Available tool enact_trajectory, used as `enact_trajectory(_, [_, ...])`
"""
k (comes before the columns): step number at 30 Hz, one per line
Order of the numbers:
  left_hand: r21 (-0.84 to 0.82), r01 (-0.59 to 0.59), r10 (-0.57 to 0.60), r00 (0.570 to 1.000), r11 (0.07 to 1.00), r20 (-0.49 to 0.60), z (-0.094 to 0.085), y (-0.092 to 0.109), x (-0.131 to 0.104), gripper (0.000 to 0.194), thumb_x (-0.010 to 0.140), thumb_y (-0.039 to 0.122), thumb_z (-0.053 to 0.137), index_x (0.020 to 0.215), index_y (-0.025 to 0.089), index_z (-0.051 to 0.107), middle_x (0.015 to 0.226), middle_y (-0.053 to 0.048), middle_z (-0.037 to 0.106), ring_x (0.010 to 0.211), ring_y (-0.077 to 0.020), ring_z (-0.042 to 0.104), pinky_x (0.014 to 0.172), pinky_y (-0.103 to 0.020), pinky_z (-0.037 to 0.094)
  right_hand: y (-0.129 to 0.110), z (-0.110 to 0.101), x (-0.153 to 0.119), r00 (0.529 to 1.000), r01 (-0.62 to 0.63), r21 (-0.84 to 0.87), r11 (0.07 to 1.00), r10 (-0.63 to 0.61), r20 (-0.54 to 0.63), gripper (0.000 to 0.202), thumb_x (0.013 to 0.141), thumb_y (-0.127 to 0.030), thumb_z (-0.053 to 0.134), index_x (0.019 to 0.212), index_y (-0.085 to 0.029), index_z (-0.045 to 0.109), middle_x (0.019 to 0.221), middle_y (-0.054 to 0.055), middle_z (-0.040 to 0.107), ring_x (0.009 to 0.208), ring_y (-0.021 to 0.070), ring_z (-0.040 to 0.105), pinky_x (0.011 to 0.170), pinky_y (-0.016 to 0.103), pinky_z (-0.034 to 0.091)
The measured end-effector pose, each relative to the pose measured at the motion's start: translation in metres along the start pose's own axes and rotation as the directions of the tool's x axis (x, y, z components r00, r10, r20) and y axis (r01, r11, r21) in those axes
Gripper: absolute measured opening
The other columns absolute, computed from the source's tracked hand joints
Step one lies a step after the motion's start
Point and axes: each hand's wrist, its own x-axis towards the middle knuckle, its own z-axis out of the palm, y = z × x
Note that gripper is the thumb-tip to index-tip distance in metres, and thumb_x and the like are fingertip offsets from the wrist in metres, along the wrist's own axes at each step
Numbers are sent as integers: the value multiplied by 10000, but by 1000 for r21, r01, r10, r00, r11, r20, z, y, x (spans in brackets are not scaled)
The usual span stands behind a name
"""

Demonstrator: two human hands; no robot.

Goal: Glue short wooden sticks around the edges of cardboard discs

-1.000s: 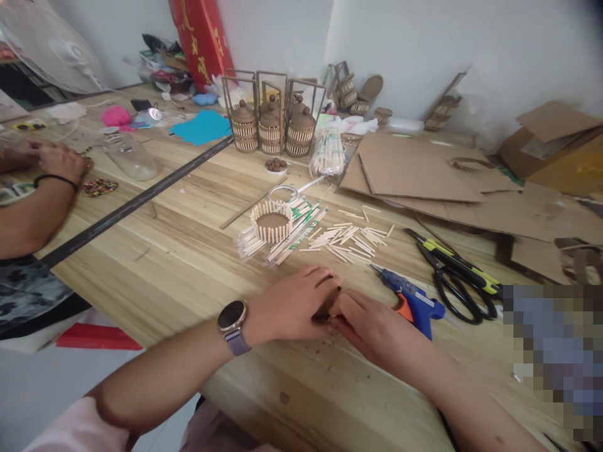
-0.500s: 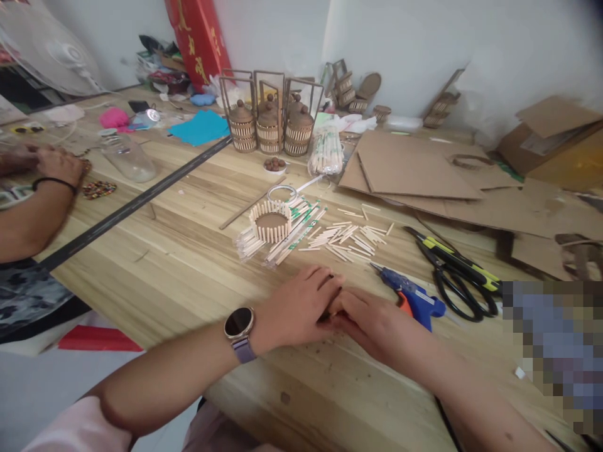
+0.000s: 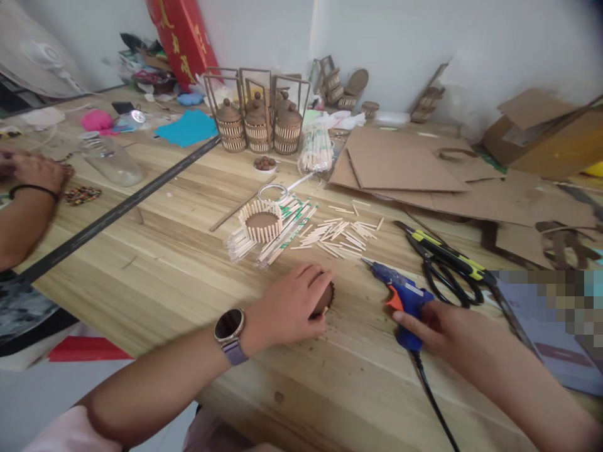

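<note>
My left hand (image 3: 294,306), with a watch on the wrist, is closed over a small round brown disc (image 3: 325,300) on the wooden table (image 3: 188,270). To the right, my right hand (image 3: 436,329) has its fingers around the handle of a blue glue gun (image 3: 407,307) with an orange trigger. The gun's tip points toward a pile of short light sticks (image 3: 336,235). Beyond my left hand, a round base ringed with upright sticks (image 3: 261,223) rests on plastic-wrapped sticks (image 3: 287,232). A tape roll (image 3: 272,193) lies behind it.
Scissors (image 3: 445,276) and a yellow-black cutter (image 3: 447,254) lie right of the gun. Cardboard sheets (image 3: 405,160) are behind. Small lidded baskets (image 3: 259,129) stand at the back. Another person's hand (image 3: 38,172) is at the left.
My right hand has left my left hand and moved right onto the glue gun. The brown disc now shows under my left hand. The view has shifted slightly.
</note>
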Motion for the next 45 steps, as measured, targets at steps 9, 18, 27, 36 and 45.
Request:
enact_trajectory(9, [-7, 15, -15, 1000, 1000, 1, 0, -3, 1, 611, 784, 255, 595, 1333, 144, 349, 1327, -169, 505, 1276, -309, 430, 1076, -491, 377, 3, 12, 2, 974, -216, 180, 960, 224, -23, 258, 730, -496, 577, 648, -252, 562, 520, 27, 618, 465, 225, 573, 454, 336, 405])
enact_trajectory(18, [15, 48, -48, 999, 999, -3, -1, -7, 2, 624, 760, 283, 652, 1312, 153, 393, 1330, -157, 523, 1262, -316, 463, 1078, -486, 384, -2, 25, -9, 958, -227, 924, 309, 242, 155, 234, 686, -382, 757, 819, -247, 621, 689, -5, 587, 643, 163, 530, 576, 286, 449])
enact_trajectory(27, [42, 38, -38, 999, 998, 2, -2, -7, 3, 621, 758, 298, 658, 1303, 131, 411, 1331, -161, 523, 1257, -310, 469, 1085, -459, 383, -7, 27, -13, 980, -193, 926, 324, 103, 168, 249, 703, -440, 743, 803, -218, 686, 781, 50, 636, 577, 155, 512, 493, 294, 444])
enact_trajectory(36, [43, 54, -55, 998, 998, 9, -5, -10, 4, 671, 753, 288, 674, 1333, 116, 384, 1354, -164, 510, 1275, -303, 450, 1083, -451, 384, -4, 37, -21, 996, 1, 477, 879, -45, 80, 315, 741, -525, 637, 843, -241, 730, 846, 58, 767, 794, 271, 710, 748, 378, 582])
enact_trajectory(45, [61, 52, -53, 998, 997, 14, -3, -12, 3, 677, 760, 317, 670, 1340, 119, 382, 1360, -158, 508, 1275, -306, 453, 1076, -440, 392, -24, 37, -26, 975, 180, 389, 904, -216, 52, 204, 808, -440, 584, 769, -242, 616, 649, 14, 669, 586, 201, 673, 533, 298, 560])
